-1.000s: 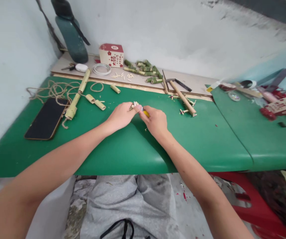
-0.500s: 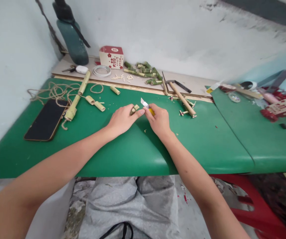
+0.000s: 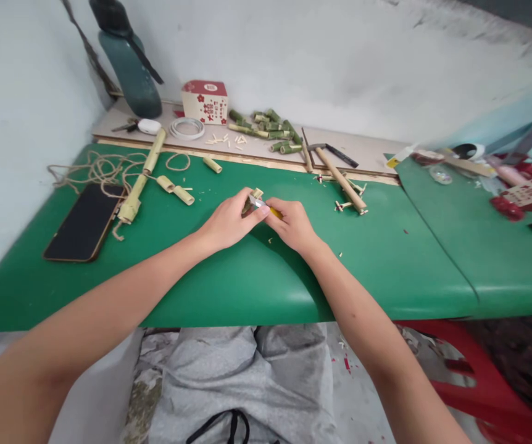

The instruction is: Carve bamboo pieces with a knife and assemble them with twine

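Observation:
My left hand [image 3: 226, 221] pinches a short bamboo piece [image 3: 253, 198] against the green table [image 3: 229, 277]. My right hand [image 3: 294, 226] is closed around a yellow-handled utility knife [image 3: 266, 207], and its blade rests on the bamboo piece. The two hands touch at the fingertips, near the middle of the table.
A black phone [image 3: 83, 221] and coiled twine [image 3: 102, 166] lie at the left, beside bamboo sections [image 3: 139, 191]. Green bamboo bits [image 3: 266, 126], a red-and-white box [image 3: 205, 102], a tape roll [image 3: 187, 127] and a hammer [image 3: 337, 176] sit behind. Clutter covers the right table [image 3: 502, 179]. A red stool [image 3: 460, 382] stands below.
Half a second ago the knife blade was lifted clear, pointing up and back. It has come down onto the bamboo piece in my left fingers. The view shifted slightly.

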The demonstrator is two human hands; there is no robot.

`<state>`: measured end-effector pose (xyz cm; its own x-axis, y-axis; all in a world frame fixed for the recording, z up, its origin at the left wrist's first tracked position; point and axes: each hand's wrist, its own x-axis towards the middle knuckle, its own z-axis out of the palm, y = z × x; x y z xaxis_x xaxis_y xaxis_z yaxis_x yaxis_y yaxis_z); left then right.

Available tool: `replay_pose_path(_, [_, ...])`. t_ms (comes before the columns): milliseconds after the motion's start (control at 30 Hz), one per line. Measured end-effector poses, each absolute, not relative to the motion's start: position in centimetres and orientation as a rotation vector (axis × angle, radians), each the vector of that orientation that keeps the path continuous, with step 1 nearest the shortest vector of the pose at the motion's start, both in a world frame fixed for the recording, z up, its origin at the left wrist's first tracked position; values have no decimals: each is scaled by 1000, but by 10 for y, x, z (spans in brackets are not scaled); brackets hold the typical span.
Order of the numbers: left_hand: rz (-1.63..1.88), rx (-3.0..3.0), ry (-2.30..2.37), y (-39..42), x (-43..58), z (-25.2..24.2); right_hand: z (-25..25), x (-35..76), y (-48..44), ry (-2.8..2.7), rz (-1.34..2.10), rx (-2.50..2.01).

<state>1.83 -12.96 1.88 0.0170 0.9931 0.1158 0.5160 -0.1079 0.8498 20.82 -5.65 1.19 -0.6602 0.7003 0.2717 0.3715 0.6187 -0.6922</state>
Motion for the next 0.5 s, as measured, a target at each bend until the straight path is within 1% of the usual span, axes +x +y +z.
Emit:
replay_pose_path(267, [853, 1815, 1758, -129, 17, 24, 11, 205, -59, -2304, 747, -906])
replay_pose_path(500, [898, 1766, 1752, -132, 19, 24, 12, 205, -58, -2253, 761, -904])
